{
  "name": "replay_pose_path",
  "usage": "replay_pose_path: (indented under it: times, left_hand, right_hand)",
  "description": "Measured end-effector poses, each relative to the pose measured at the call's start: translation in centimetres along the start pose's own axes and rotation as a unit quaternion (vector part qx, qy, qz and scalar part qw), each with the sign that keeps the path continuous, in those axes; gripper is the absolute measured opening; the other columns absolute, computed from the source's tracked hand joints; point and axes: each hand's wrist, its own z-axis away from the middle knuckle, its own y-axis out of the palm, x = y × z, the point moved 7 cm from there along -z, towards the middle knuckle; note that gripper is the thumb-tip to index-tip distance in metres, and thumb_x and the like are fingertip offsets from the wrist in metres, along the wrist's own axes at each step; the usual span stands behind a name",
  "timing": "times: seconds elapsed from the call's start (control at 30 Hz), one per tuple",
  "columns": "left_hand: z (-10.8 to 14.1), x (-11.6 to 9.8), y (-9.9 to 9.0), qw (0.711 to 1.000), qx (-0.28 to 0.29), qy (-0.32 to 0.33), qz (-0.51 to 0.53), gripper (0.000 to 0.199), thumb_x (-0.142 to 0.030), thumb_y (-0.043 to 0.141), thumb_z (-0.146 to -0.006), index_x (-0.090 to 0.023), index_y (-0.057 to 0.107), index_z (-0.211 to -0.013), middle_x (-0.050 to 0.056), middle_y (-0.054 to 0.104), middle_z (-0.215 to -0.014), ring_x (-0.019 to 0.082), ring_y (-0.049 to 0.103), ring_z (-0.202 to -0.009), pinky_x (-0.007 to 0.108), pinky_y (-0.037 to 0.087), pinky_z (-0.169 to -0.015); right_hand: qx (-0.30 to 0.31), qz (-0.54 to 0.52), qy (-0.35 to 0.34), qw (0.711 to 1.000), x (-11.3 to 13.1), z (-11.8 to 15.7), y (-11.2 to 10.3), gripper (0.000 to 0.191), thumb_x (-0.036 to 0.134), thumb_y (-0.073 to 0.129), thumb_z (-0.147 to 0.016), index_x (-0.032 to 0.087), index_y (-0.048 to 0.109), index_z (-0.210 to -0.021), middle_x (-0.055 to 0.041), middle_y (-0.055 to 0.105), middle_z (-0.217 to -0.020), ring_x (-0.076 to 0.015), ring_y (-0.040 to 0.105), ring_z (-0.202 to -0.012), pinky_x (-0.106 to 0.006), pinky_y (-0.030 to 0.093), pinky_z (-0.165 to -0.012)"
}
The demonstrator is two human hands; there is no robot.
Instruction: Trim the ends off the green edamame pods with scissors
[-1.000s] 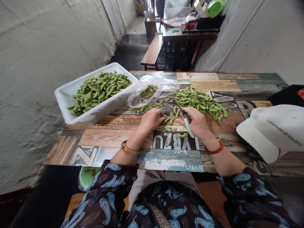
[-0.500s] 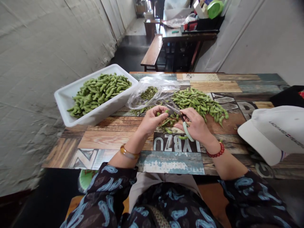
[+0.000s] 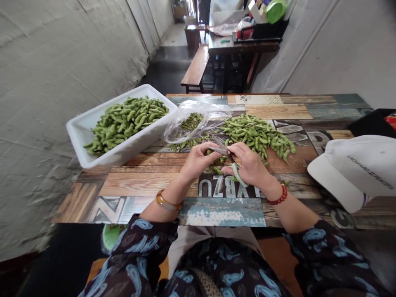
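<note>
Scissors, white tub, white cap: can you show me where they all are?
Scissors point(image 3: 228, 152): head view, near where the blades cross.
White tub point(image 3: 139, 144): head view, on its near wall.
White cap point(image 3: 355, 170): head view, on its crown.

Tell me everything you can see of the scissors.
The scissors have grey, metallic-looking blades, a dark middle part and a pale green handle that looks like plastic. The right hand grips them and hides part of the handle. They are open, the blades spread in a narrow V pointing away to the left above the table. One blade reaches over to the fingers of the left hand; whether it touches them, I can't tell.
</note>
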Motion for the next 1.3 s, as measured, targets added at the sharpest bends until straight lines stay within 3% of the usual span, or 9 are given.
replay_pose_path:
  times: [0.33, 0.53, 0.67, 0.8, 0.9, 1.03, 1.17, 1.3]
  left_hand:
    - [-0.2, -0.6, -0.3, 0.998, 0.003, 0.032, -0.061, 0.017, -0.033, 0.08, -0.073, -0.017, 0.077, -0.078, 0.005, 0.071, -0.082, 0.017, 0.061, -0.08, 0.027, 0.047, -0.076]
    - [-0.3, -1.0, -0.4, 0.996, 0.011, 0.041, -0.081, 0.017, -0.033, 0.078, -0.075, -0.017, 0.077, -0.08, 0.005, 0.07, -0.081, 0.017, 0.06, -0.08, 0.028, 0.047, -0.078]
    - [-0.6, -1.1, -1.3, 0.993, -0.023, 0.063, -0.1, 0.014, -0.027, 0.081, -0.07, -0.016, 0.072, -0.07, 0.003, 0.066, -0.076, 0.014, 0.056, -0.077, 0.026, 0.045, -0.076]
    - [-0.7, -0.1, -2.2, 0.998, -0.062, 0.001, 0.01, 0.019, -0.028, 0.082, -0.069, -0.017, 0.07, -0.078, -0.002, 0.056, -0.066, 0.007, 0.045, -0.058, 0.02, 0.035, -0.054]
    - [-0.6, 0.8, -2.0, 0.989, -0.051, -0.07, 0.117, 0.028, -0.033, 0.083, -0.068, -0.017, 0.064, -0.081, -0.006, 0.048, -0.057, 0.004, 0.036, -0.046, 0.018, 0.023, -0.043]
    - [-0.3, 0.9, -1.4, 0.98, -0.042, -0.101, 0.165, 0.035, -0.032, 0.086, -0.062, -0.016, 0.06, -0.079, -0.006, 0.049, -0.055, 0.004, 0.037, -0.045, 0.016, 0.018, -0.04]
    - [-0.2, 0.8, -1.1, 0.977, -0.048, -0.098, 0.182, 0.038, -0.031, 0.088, -0.059, -0.015, 0.059, -0.077, -0.007, 0.05, -0.056, 0.003, 0.038, -0.044, 0.014, 0.02, -0.04]
    - [-0.2, 1.0, -0.8, 0.977, -0.047, -0.098, 0.183, 0.037, -0.03, 0.088, -0.059, -0.015, 0.058, -0.076, -0.006, 0.051, -0.056, 0.002, 0.039, -0.044, 0.014, 0.021, -0.04]
  right_hand:
    - [0.01, 0.006, -0.004, 1.0, 0.0, -0.1, -0.1, 0.044, 0.048, 0.068, -0.086, 0.022, 0.058, -0.119, -0.0107, 0.063, -0.103, -0.0269, 0.063, -0.095, -0.04, 0.055, -0.082]
    - [0.018, 0.003, 0.013, 1.0, -0.1, 0.0, 0.0, 0.039, 0.046, 0.067, -0.088, 0.021, 0.06, -0.117, -0.0086, 0.063, -0.098, -0.0217, 0.062, -0.079, -0.034, 0.054, -0.07]
    - [0.017, 0.007, 0.019, 1.0, -0.5, 0.1, 0.1, 0.037, 0.047, 0.066, -0.089, 0.021, 0.061, -0.115, -0.0071, 0.064, -0.093, -0.0193, 0.06, -0.071, -0.033, 0.053, -0.066]
    - [-0.046, 0.003, 0.034, 0.998, -1.2, 0.1, -0.7, 0.04, 0.049, 0.068, -0.086, 0.021, 0.061, -0.112, -0.0083, 0.065, -0.095, -0.0223, 0.063, -0.081, -0.036, 0.056, -0.073]
    - [-0.065, 0.003, 0.047, 0.997, -1.4, 0.0, -1.0, 0.045, 0.052, 0.069, -0.085, 0.019, 0.06, -0.115, -0.0099, 0.064, -0.099, -0.0221, 0.063, -0.078, -0.038, 0.057, -0.072]
    - [-0.045, -0.003, 0.049, 0.998, -1.0, 0.0, -0.7, 0.05, 0.053, 0.07, -0.083, 0.019, 0.057, -0.118, -0.012, 0.062, -0.106, -0.0226, 0.063, -0.08, -0.039, 0.058, -0.071]
    - [-0.018, -0.011, 0.033, 0.999, -0.6, 0.1, -0.1, 0.054, 0.052, 0.072, -0.082, 0.021, 0.055, -0.122, -0.0125, 0.06, -0.112, -0.0266, 0.063, -0.096, -0.041, 0.06, -0.078]
    - [-0.012, -0.024, 0.011, 1.0, -0.4, 0.1, 0.1, 0.054, 0.05, 0.072, -0.082, 0.021, 0.053, -0.123, -0.012, 0.059, -0.111, -0.0263, 0.062, -0.099, -0.04, 0.061, -0.078]
